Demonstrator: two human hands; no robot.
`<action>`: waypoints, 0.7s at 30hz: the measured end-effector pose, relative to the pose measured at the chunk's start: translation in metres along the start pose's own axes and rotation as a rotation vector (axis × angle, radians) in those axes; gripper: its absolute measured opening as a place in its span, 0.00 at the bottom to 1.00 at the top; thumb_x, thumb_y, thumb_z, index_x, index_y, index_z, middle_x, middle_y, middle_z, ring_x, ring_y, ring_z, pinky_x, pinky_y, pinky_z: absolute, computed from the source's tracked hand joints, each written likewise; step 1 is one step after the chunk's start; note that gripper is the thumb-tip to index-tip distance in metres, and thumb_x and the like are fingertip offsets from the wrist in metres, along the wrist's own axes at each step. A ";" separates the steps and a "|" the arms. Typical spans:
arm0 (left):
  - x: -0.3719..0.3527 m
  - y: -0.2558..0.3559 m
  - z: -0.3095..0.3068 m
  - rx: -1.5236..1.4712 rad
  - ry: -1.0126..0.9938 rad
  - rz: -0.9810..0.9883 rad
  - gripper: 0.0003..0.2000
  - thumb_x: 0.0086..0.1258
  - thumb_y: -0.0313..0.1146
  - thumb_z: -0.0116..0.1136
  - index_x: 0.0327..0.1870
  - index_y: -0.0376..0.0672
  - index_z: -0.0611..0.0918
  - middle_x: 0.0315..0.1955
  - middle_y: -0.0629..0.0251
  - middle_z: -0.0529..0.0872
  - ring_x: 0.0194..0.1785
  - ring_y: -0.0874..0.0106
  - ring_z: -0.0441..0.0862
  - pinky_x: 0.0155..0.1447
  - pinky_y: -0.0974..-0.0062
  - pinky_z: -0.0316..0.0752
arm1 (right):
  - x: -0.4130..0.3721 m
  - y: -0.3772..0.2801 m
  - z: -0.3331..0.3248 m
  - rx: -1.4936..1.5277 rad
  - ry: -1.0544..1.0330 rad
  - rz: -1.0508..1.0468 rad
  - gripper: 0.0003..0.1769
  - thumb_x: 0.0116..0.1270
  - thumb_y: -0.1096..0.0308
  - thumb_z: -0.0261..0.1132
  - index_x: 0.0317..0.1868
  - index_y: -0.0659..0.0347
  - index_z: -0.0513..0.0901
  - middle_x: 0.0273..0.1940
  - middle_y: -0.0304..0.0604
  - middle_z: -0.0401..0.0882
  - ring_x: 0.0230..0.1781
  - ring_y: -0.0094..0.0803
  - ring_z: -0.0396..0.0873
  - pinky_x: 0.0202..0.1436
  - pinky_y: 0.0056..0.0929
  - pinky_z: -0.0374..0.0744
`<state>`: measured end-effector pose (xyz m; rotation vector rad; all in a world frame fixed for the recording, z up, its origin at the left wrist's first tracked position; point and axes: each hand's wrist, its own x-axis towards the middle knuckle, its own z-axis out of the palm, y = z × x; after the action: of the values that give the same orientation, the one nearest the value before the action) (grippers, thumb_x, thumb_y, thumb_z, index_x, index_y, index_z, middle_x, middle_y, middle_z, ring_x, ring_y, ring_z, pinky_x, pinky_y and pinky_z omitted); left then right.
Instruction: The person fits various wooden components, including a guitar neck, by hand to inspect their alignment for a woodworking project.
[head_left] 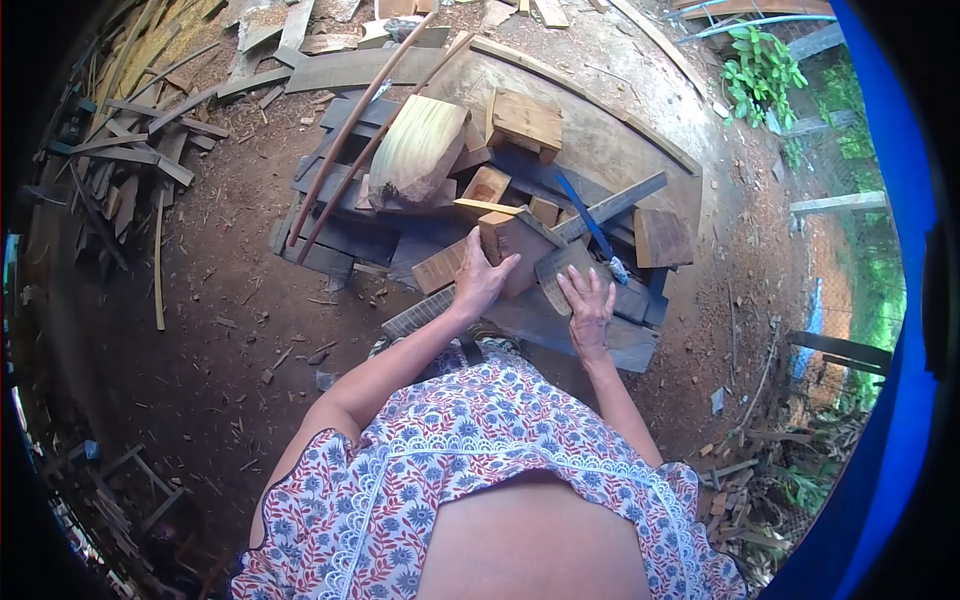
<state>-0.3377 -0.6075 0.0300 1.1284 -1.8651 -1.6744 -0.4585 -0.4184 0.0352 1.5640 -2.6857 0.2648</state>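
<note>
My left hand grips the near left edge of a brown wooden block, thumb on its near side. Flat on a greyish board to the right lies my right hand, its fingers spread. A thin yellowish strip rests behind the block. Beyond it are a small hollowed wooden piece and a large pale rounded log piece. A blue-handled tool lies slanting across a long grey strip on the right. Another block sits at the right edge of the pile.
Dark planks form a low platform under the pieces. Two long reddish rods lean at its left. A wooden box-like block stands at the back. Scrap wood is heaped far left, and a mesh fence runs along the right.
</note>
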 end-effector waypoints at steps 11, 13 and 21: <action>-0.020 -0.037 -0.004 0.113 -0.133 -0.023 0.29 0.58 0.37 0.66 0.56 0.36 0.66 0.53 0.47 0.74 0.58 0.55 0.74 0.62 0.63 0.69 | 0.001 0.002 0.014 0.354 -0.011 0.416 0.38 0.57 0.84 0.52 0.66 0.40 0.71 0.67 0.31 0.68 0.69 0.35 0.63 0.73 0.58 0.49; -0.020 -0.041 -0.005 0.116 -0.155 -0.065 0.29 0.57 0.35 0.66 0.57 0.36 0.66 0.53 0.47 0.74 0.58 0.54 0.73 0.62 0.64 0.68 | 0.002 -0.009 0.032 0.351 -0.107 0.354 0.38 0.58 0.84 0.52 0.67 0.38 0.70 0.67 0.31 0.68 0.69 0.35 0.64 0.72 0.60 0.49; -0.002 -0.021 -0.035 0.396 -0.286 0.073 0.32 0.56 0.36 0.69 0.60 0.35 0.67 0.54 0.45 0.74 0.60 0.52 0.72 0.65 0.61 0.67 | -0.015 -0.026 0.050 0.425 -0.116 0.329 0.37 0.59 0.83 0.52 0.67 0.39 0.70 0.66 0.31 0.70 0.68 0.35 0.65 0.71 0.60 0.51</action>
<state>-0.3045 -0.6273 0.0177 0.9820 -2.4690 -1.5305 -0.4251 -0.4260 -0.0118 1.2252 -3.1268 0.8238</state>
